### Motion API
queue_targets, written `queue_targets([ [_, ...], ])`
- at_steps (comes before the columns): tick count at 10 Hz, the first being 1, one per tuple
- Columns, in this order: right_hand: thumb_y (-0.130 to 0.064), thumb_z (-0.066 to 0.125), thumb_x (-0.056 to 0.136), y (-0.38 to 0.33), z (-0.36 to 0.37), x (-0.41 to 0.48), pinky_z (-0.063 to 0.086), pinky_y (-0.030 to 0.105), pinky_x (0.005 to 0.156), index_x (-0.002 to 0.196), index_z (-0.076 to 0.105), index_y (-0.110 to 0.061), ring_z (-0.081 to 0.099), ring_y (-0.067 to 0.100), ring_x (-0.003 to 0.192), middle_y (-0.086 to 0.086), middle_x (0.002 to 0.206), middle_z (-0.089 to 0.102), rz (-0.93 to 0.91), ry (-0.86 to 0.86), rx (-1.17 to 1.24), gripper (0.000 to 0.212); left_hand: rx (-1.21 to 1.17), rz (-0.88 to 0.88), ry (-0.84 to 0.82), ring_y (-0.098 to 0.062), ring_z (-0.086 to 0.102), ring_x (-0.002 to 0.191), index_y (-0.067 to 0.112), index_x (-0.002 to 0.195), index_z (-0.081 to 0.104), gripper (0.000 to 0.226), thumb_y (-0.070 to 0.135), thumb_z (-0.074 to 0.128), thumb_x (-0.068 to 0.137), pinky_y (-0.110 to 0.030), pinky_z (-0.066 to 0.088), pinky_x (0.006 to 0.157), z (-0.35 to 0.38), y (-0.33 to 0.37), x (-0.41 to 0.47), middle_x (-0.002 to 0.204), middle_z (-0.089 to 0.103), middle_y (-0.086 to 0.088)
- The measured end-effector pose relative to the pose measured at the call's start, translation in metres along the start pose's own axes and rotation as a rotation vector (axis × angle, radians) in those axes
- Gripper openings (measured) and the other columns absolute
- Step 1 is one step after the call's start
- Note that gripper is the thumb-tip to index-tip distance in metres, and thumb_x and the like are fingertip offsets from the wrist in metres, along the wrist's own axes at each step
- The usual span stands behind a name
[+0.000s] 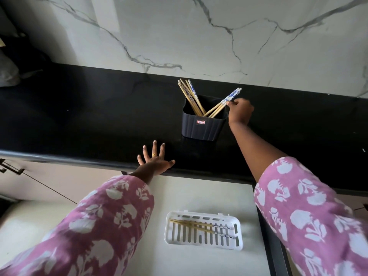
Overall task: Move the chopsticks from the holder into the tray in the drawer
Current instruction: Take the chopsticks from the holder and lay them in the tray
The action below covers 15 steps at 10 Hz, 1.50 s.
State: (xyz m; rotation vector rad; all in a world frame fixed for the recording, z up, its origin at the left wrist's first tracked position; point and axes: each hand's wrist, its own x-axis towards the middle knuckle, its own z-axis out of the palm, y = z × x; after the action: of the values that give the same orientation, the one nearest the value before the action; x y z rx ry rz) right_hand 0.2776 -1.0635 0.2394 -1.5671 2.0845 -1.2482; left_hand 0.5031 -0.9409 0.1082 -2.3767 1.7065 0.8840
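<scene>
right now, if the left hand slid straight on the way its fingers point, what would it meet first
Probably nothing on the counter: the left hand points across bare black countertop toward the marble wall. The holder sits off to its right.

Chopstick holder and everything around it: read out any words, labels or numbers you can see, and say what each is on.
Red label on the black chopstick holder: its lettering is too small and blurred to read.
No text shows on the chopsticks, the white tray or the black countertop.
</scene>
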Motion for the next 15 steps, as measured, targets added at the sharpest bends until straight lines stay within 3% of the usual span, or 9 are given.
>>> queue_targets([
  [2, -0.019, 0.061, 0.089, -0.005, 0.012, 0.022, 0.049, 0.033, 0.078, 0.101, 0.068, 0.006, 0.067, 0.032, 0.096, 0.024, 0.103, 0.071, 0.154, -0.005, 0.056, 0.029, 0.012, 0.005, 0.002, -0.031, -0.029, 0.14, 0.041, 0.146, -0.013, 0.082, 0.065, 0.038, 0.086, -0.055, -0.008, 0.112, 0.001, 0.0, 0.001, 0.153, -0.031, 0.011],
  [4, -0.016, 0.063, 0.086, -0.008, 0.014, 0.024, 0.045, 0.025, 0.069, 0.101, 0.07, 0.002, 0.068, 0.028, 0.094, 0.02, 0.1, 0.072, 0.242, 0.024, 0.154, 0.025, 0.011, 0.016, 0.004, -0.032, -0.029, 0.14, 0.041, 0.146, -0.014, 0.082, 0.065, 0.037, 0.087, -0.055, -0.008, 0.112, 0.0, 0.0, 0.001, 0.153, -0.031, 0.01],
  [7, -0.02, 0.065, 0.078, -0.027, -0.032, 0.023, 0.059, 0.039, 0.073, 0.086, 0.075, -0.005, 0.071, 0.028, 0.076, 0.016, 0.08, 0.075, 0.341, 0.18, 0.393, 0.02, -0.112, -0.001, 0.025, -0.027, -0.026, 0.142, 0.04, 0.148, -0.004, 0.077, 0.062, 0.039, 0.089, -0.052, -0.009, 0.113, -0.006, 0.002, -0.01, 0.156, -0.023, 0.012],
  [8, -0.017, 0.064, 0.077, -0.037, -0.057, 0.016, 0.06, 0.036, 0.067, 0.08, 0.075, -0.004, 0.07, 0.024, 0.066, 0.011, 0.068, 0.072, 0.382, 0.245, 0.538, 0.017, -0.258, -0.017, 0.049, -0.029, -0.015, 0.145, 0.033, 0.15, 0.009, 0.068, 0.057, 0.037, 0.093, -0.053, -0.003, 0.114, -0.019, 0.011, -0.017, 0.159, -0.008, 0.007],
  [9, -0.014, 0.065, 0.078, -0.045, -0.077, 0.005, 0.053, 0.026, 0.054, 0.08, 0.074, -0.002, 0.063, 0.011, 0.049, 0.001, 0.053, 0.064, 0.463, 0.286, 0.731, 0.015, -0.508, 0.084, 0.099, -0.033, 0.015, 0.144, 0.021, 0.149, 0.02, 0.066, 0.05, 0.041, 0.095, -0.045, 0.019, 0.114, -0.037, 0.035, -0.029, 0.157, 0.019, -0.008],
  [10, -0.011, 0.068, 0.079, -0.049, -0.094, -0.014, 0.048, 0.015, 0.043, 0.07, 0.069, -0.002, 0.061, 0.004, 0.044, 0.0, 0.053, 0.062, 0.656, 0.268, 0.971, 0.013, -0.808, 0.261, 0.183, -0.027, 0.043, 0.131, 0.016, 0.143, 0.037, 0.06, 0.044, 0.052, 0.092, -0.029, 0.035, 0.097, -0.059, 0.07, -0.05, 0.143, 0.046, -0.01],
  [12, -0.002, 0.065, 0.086, -0.045, -0.11, -0.067, 0.057, 0.026, 0.082, 0.062, 0.053, -0.003, 0.057, 0.01, 0.055, 0.006, 0.065, 0.058, 0.876, 0.195, 1.38, 0.027, -1.282, 0.5, 0.398, -0.017, 0.056, 0.117, 0.009, 0.129, 0.056, 0.041, 0.031, 0.056, 0.093, -0.023, 0.041, 0.094, -0.107, 0.125, -0.093, 0.123, 0.064, -0.007],
  [14, -0.009, 0.067, 0.086, -0.032, -0.118, -0.1, 0.054, 0.017, 0.05, 0.071, 0.061, -0.004, 0.059, 0.009, 0.056, 0.003, 0.069, 0.061, 1.057, 0.019, 1.401, 0.017, -1.371, 0.603, 0.623, -0.01, 0.062, 0.089, 0.01, 0.098, 0.069, 0.02, 0.024, 0.056, 0.094, -0.023, 0.047, 0.081, -0.119, 0.135, -0.125, 0.093, 0.07, -0.006],
  [15, -0.012, 0.067, 0.086, -0.023, -0.118, -0.111, 0.052, 0.02, 0.047, 0.079, 0.062, -0.005, 0.057, 0.01, 0.056, 0.003, 0.068, 0.059, 1.082, -0.136, 1.281, 0.011, -1.285, 0.626, 0.646, -0.019, 0.069, 0.086, 0.014, 0.083, 0.065, 0.018, 0.024, 0.055, 0.094, -0.031, 0.05, 0.08, -0.123, 0.136, -0.137, 0.086, 0.072, -0.005],
])
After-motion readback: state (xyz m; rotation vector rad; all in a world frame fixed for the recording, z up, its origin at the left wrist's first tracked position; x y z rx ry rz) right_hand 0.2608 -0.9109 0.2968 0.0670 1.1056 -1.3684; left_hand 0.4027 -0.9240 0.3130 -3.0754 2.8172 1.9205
